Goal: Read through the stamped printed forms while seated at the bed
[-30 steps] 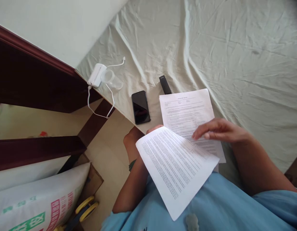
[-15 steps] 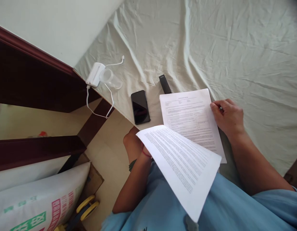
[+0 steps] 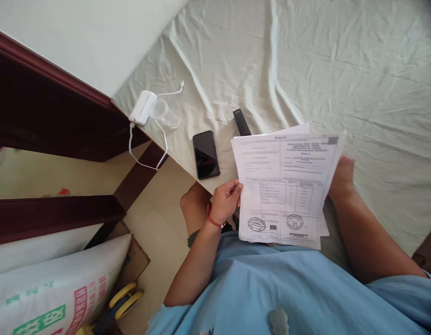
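Note:
My left hand [image 3: 225,202] is closed on the left edge of a printed form with two round stamps [image 3: 287,186], holding it flat above other sheets. My right hand [image 3: 341,178] is at the form's right edge, its fingers hidden behind the paper. More white sheets [image 3: 299,129] stick out at the top and lower right of the form. They lie near the edge of a bed covered by a pale wrinkled sheet [image 3: 341,70].
A black phone [image 3: 206,154] and a dark slim device [image 3: 241,122] lie on the bed left of the papers. A white charger with cable [image 3: 142,107] and a clear cup [image 3: 162,113] sit at the bed corner. A printed sack [image 3: 55,288] stands on the floor at lower left.
The text sheet my left hand held low over my lap is gone from there; a stamped form now lies level over the stack. My right hand went from the stack's right edge to behind the paper.

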Available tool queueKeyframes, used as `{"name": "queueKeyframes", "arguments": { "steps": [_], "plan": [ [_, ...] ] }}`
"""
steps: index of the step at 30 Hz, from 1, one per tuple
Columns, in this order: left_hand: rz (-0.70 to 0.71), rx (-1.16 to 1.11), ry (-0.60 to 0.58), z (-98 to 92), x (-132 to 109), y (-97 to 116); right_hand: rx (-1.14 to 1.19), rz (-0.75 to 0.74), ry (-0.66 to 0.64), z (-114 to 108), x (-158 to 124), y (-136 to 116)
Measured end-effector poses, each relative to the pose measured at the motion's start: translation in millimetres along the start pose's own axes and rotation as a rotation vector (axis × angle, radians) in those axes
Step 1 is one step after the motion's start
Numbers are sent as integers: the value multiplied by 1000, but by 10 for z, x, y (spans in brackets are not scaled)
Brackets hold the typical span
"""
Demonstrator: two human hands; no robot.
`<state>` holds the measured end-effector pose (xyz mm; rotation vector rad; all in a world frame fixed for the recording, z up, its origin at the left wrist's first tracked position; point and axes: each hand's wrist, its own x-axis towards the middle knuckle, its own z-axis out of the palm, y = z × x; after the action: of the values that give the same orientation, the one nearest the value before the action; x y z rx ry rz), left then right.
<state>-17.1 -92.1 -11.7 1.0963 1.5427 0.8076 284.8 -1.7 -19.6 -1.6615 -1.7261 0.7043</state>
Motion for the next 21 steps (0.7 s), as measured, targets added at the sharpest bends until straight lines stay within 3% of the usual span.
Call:
{"name": "queueKeyframes", "arguments": {
  "steps": [3, 10, 16, 21],
  "plan": [
    [14, 22, 17, -4, 15, -46, -35, 36, 117, -31, -19, -84],
    [21, 25, 8, 0, 16, -47, 151, -58, 208, -26, -56, -135],
    [-14, -21, 7, -6, 8, -12, 830, 77, -74, -50, -103, -124],
    [-36, -52, -15, 24, 4, 29, 1015, 61, -340, -155, -155, -86]
  ]
}}
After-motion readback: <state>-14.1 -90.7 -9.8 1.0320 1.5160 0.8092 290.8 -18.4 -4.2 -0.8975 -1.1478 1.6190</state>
